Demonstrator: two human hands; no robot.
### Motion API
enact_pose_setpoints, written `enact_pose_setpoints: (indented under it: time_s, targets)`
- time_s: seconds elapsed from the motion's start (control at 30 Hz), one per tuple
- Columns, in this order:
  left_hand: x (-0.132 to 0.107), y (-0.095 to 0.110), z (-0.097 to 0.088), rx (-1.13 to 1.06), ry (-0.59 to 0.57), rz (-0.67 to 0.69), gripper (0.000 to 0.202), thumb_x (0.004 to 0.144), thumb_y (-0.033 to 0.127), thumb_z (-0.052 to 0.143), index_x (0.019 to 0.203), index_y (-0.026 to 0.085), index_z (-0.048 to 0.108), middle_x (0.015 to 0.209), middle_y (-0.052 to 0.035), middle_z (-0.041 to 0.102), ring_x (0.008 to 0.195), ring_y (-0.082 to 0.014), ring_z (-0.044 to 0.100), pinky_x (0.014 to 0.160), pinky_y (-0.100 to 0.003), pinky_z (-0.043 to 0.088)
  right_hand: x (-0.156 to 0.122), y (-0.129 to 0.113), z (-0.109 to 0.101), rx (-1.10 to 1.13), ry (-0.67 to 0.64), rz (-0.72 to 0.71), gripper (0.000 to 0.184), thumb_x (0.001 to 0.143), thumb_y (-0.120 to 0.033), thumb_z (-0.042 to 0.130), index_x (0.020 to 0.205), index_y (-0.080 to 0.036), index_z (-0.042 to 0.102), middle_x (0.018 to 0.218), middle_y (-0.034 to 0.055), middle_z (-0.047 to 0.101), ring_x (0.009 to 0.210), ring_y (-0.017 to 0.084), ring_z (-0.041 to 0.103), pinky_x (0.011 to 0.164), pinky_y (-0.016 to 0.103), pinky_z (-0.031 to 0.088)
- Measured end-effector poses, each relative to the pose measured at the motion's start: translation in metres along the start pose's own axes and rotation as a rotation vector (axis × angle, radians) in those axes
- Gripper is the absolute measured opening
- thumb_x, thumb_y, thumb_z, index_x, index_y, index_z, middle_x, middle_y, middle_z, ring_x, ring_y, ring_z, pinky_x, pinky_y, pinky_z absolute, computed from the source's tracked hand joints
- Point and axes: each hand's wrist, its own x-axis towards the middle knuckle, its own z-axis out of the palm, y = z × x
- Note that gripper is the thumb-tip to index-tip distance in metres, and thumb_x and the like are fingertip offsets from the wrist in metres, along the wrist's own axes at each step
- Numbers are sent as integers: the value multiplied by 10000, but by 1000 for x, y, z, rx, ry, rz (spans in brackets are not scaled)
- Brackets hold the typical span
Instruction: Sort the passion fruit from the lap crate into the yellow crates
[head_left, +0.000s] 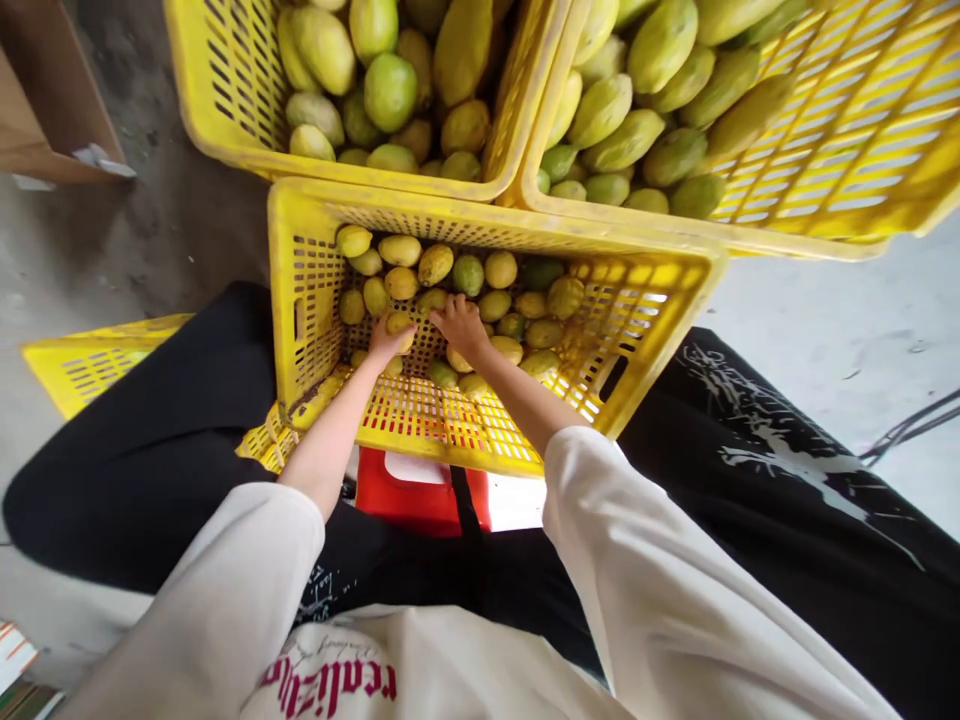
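Note:
My left hand [385, 346] is wrapped around a yellow mango [400, 322] inside the middle yellow crate [495, 215]. To its right, my right hand [460, 326] reaches down with fingers apart, its tips beside a greenish mango [432, 301]; whether they touch it I cannot tell. Several small oval yellow and green mangoes lie around both hands on the crate's slatted floor, among them a dark green mango [468, 274] and a speckled yellow mango [436, 265]. Part of the fruit under my right wrist is hidden.
Beyond the middle crate stand two larger-looking yellow crates, the left crate [225, 150] and the right crate [825, 160], both holding green-yellow fruit. A red object [409, 495] sits below the near rim. A cardboard box [60, 100] is at upper left, cables [915, 425] at right.

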Motion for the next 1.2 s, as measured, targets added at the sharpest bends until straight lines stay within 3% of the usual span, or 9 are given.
enact_pose_setpoints:
  time_s: [0.1,0.17,0.33,0.47,0.6,0.7,0.83,1.0,1.2]
  targets:
    - [-15,16,-1,-104,30,-11,264,1109,297,996,1164,299,738,1091,-33,813,1013,-274,901,901,-376,750,-6,-19,-18,132,33,111,399,891,103,924,972,-254,765,1303,166,875,1697,444,633,1478,641,528]
    - [-27,33,-6,-159,-3,10,275,1122,397,1012,1250,307,785,1104,-48,827,978,-265,914,808,-320,732,-13,-37,-34,264,37,221,412,847,93,987,926,-261,791,999,83,793,1397,378,771,1256,451,685]
    - [-78,99,-18,-123,-125,241,218,1182,413,928,1361,317,849,1250,-65,856,938,-230,917,641,-207,624,-42,-85,-87,797,23,392,274,1273,-221,685,1052,-242,846,863,14,780,802,223,753,617,248,616]
    - [-147,157,-36,-81,-356,406,356,1220,478,883,1519,286,873,1254,-98,862,956,-273,941,664,-232,658,-81,-112,-137,1016,-61,222,318,1252,-547,847,1189,-236,846,917,48,873,780,228,799,628,259,621]
    - [-216,189,-65,-24,-583,603,538,1253,531,783,1751,327,774,1345,-109,885,941,-304,944,615,-266,659,-143,-132,-175,1058,-101,-86,534,1029,-746,1050,1235,-291,862,1088,78,931,1116,336,904,895,392,772]
    - [-241,188,-83,-19,-680,657,724,1136,438,877,1831,317,714,1410,-132,889,936,-321,950,639,-297,689,-188,-142,-187,1112,-64,-225,575,993,-800,1031,1230,-304,861,1105,81,908,1216,368,897,976,455,793]
    - [-239,164,-83,-10,-774,579,972,923,309,990,1843,302,676,1314,-143,939,752,-252,882,583,-272,645,-214,-147,-178,1202,16,-249,501,1003,-762,966,1056,-292,804,1031,97,860,1079,364,881,862,457,790]
    - [-228,138,-53,-90,-683,468,705,978,336,945,1642,185,761,1078,-121,942,580,-196,788,478,-216,567,-201,-149,-152,1294,-57,-285,382,981,-593,920,949,-288,691,896,54,800,802,279,800,728,410,758]
    - [-226,139,-31,-305,-522,410,509,1175,581,815,1495,185,827,905,-94,857,513,-159,666,403,-207,461,-190,-155,-143,1325,-57,-312,267,814,-469,850,953,-303,693,923,75,834,1132,405,904,1014,563,822]
